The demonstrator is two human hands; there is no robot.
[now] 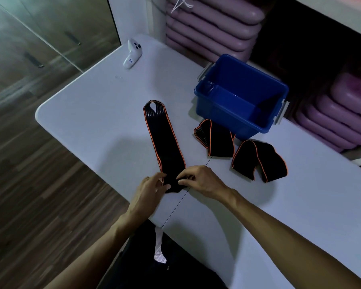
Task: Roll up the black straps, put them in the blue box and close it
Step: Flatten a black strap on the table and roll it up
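A long black strap with orange edges (165,140) lies flat on the white table (96,122), its looped end pointing away from me. My left hand (149,189) and my right hand (198,179) both pinch its near end, which is folded over on itself. Two more black straps lie loosely folded to the right, one (216,139) against the box and the other (261,160) nearer the table's middle. The blue box (241,94) stands open behind them with grey latches on its sides. I see no lid.
A white controller (132,54) lies at the table's far corner, with a small screw (118,77) near it. Stacked purple pads (213,24) fill shelves behind the box. Wooden floor lies to the left beyond the table's rounded edge.
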